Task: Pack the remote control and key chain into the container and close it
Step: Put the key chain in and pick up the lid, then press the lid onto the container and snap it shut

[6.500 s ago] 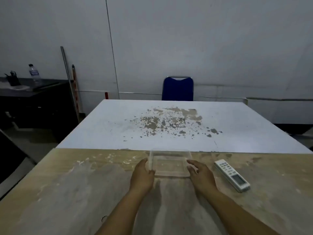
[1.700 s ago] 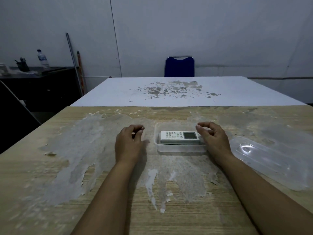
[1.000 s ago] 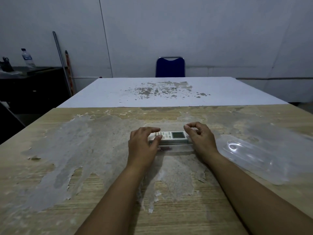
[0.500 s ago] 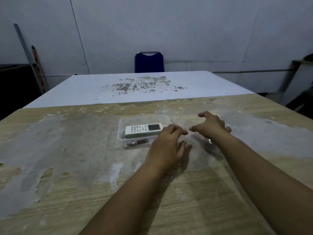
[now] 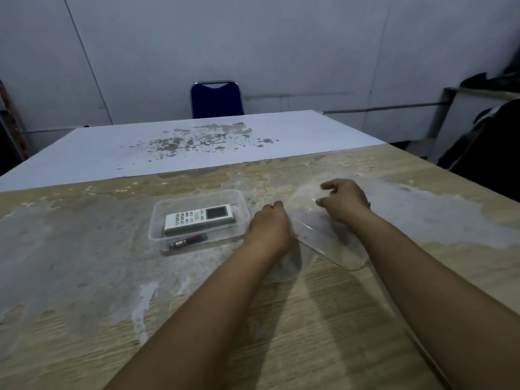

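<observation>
The clear plastic container stands open on the worn wooden table. In it lies the white remote control, screen to the right, with the small dark key chain along its near wall. The clear lid lies flat on the table just right of the container. My left hand is curled over the lid's left end, its fingertips hidden. My right hand sits on the lid's far part with bent fingers at its edge.
A white table with a patch of peeled paint adjoins the wooden table's far edge. Behind it a blue chair stands against the wall. Dark objects stand at the far right.
Both hands have left the container and moved right onto the lid. The key chain now lies in the container beside the remote. The view has turned right.
</observation>
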